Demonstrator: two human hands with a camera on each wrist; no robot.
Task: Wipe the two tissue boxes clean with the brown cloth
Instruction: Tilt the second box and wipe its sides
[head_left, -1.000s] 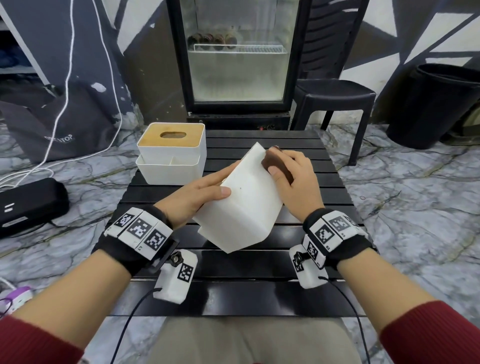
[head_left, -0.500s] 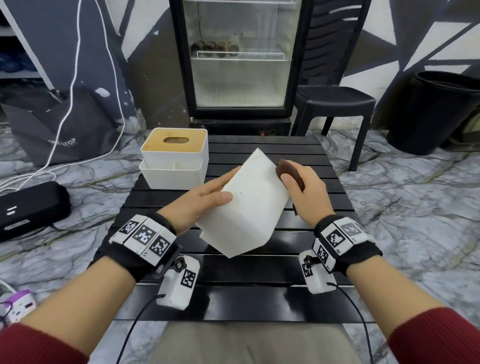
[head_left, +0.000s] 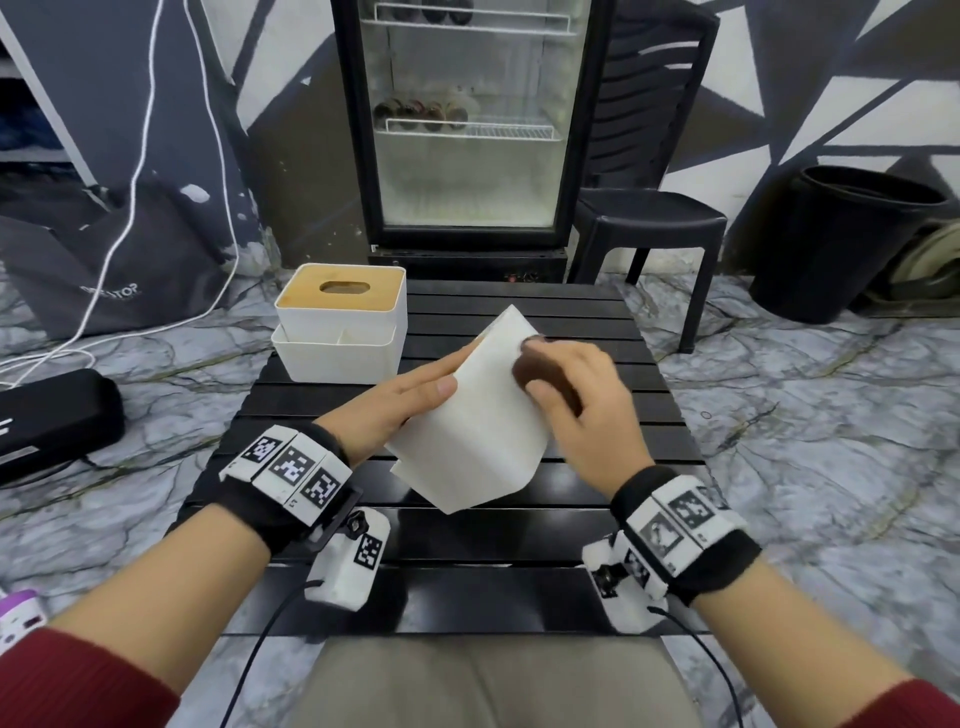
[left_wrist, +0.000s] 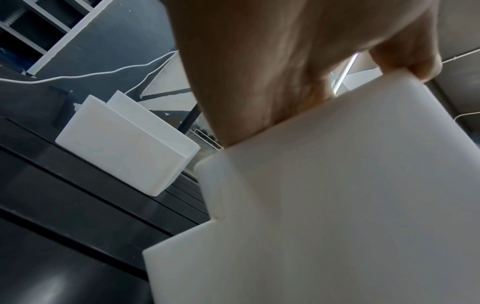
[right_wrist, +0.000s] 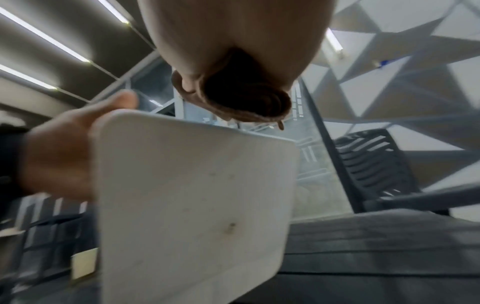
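- The tissue box sits tilted over the middle of the surface, gripped between the thumb and fingers of my left hand
- My right hand curls its fingers round the bunched brown cloth, pressing it on the box's upper face
- The second tissue box, wooden-lidded, stands at the far left corner

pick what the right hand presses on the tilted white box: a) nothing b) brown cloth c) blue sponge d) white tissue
b: the right hand grips a bunched brown cloth against the tilted tissue box, which the left hand holds.
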